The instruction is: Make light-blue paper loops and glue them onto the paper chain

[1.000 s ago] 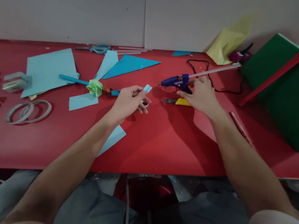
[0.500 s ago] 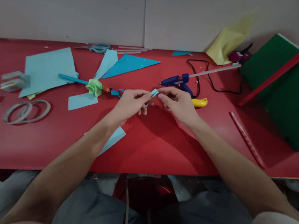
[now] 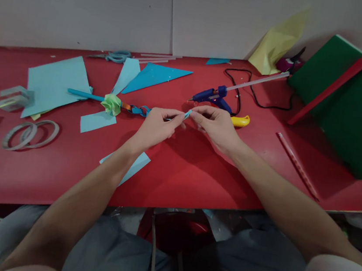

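Above the red table (image 3: 196,172), my left hand (image 3: 157,126) and my right hand (image 3: 217,124) meet fingertip to fingertip, both pinched on a small light blue paper strip (image 3: 187,114). Only the strip's tip shows between the fingers. Just left of my left hand lies a chain of blue and orange paper loops (image 3: 136,110) joined to a green paper flower (image 3: 112,104) on a blue stick. Behind my right hand lie a blue glue gun (image 3: 209,95) with its light on and a yellow utility knife (image 3: 240,121).
Light blue paper sheets (image 3: 55,80) and a darker blue triangle (image 3: 153,74) lie at the back left, with scissors (image 3: 114,56) near the wall. Two tape rings (image 3: 29,133) sit at the left. A green board (image 3: 353,104) with a red strip leans at the right, yellow paper (image 3: 276,46) behind.
My right hand left the glue gun area, uncovering the yellow knife, and came left to pinch the blue strip that my left hand held. The strip now stands folded narrower between both hands.
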A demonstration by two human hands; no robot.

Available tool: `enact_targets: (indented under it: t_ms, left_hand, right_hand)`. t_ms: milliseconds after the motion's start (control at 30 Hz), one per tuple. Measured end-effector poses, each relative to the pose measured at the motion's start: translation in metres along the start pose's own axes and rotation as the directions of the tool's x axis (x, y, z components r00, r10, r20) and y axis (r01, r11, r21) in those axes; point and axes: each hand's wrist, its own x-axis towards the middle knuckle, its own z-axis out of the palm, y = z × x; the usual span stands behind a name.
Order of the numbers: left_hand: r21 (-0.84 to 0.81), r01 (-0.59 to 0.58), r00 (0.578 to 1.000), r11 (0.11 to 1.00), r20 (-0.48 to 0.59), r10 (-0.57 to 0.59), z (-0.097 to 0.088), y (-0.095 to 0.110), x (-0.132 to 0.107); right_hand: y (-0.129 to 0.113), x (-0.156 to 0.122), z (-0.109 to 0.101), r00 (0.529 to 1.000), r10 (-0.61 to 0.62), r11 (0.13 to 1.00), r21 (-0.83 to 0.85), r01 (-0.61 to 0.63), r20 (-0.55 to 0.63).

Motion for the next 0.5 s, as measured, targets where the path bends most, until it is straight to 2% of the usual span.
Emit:
enact_targets:
  t_ms: [200,333,500]
  left_hand:
    - [0.139,-0.170,0.985,0.976,0.004,0.171,0.0002,-0.0015,0.0000]
    - [0.171,-0.150,0.988,0.974,-0.004,0.153,0.0008,-0.0038,-0.0001]
    - [0.128,-0.153,0.988,0.980,-0.007,0.155,0.0017,-0.0047,0.0013]
  right_hand:
    - [0.0000,-0.0007,0.0034,1.000,-0.005,0.996,0.088,0.006,-0.006]
    - [-0.0006,-0.0017,0.0041,1.000,-0.019,0.994,0.105,0.018,0.003]
    - [-0.0011,-0.0040,0.0032,1.000,-0.005,0.989,0.149,0.002,0.024]
